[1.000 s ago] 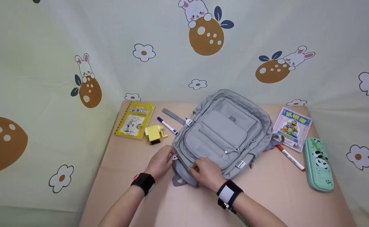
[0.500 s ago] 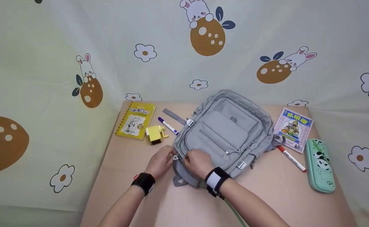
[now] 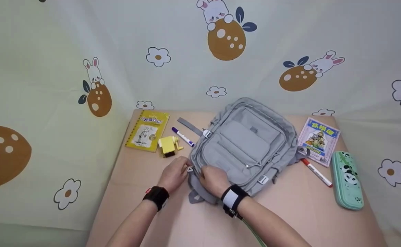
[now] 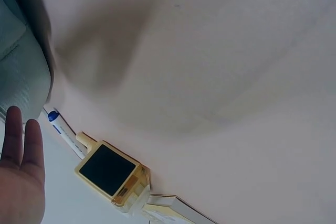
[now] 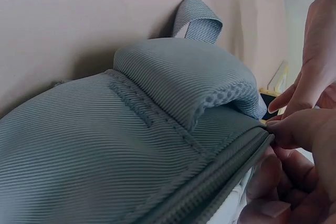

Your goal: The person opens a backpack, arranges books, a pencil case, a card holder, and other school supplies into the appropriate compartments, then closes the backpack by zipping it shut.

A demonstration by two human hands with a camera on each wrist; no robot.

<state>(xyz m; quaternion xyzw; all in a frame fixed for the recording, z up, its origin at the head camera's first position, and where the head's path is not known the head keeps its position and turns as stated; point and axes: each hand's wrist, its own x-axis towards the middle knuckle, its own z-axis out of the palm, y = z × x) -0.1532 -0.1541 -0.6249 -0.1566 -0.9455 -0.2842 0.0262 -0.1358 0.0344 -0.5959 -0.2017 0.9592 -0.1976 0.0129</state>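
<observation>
A grey backpack (image 3: 241,137) lies front up and aslant on the table. My left hand (image 3: 175,174) is at its lower left corner, the fingertips at the zipped edge beside a white triangular zipper pull (image 3: 190,169). Two of its fingers (image 4: 32,145) show extended in the left wrist view. Close beside it, my right hand (image 3: 216,180) pinches the backpack's zipped edge between thumb and curled fingers. The right wrist view shows this thumb (image 5: 294,129) right at the zipper line, near the padded top handle (image 5: 184,72). What lies between the fingertips is hidden.
Left of the backpack lie a yellow book (image 3: 147,131), a yellow hand-crank pencil sharpener (image 3: 168,145) and a purple-capped marker (image 3: 183,136). To its right are a pink-bordered book (image 3: 319,140), a red-capped marker (image 3: 317,172) and a green panda pencil case (image 3: 348,180). A patterned cloth hangs behind.
My right hand has moved left along the backpack's lower edge, closer to the left hand. The left hand stays at the corner. The backpack has hardly moved.
</observation>
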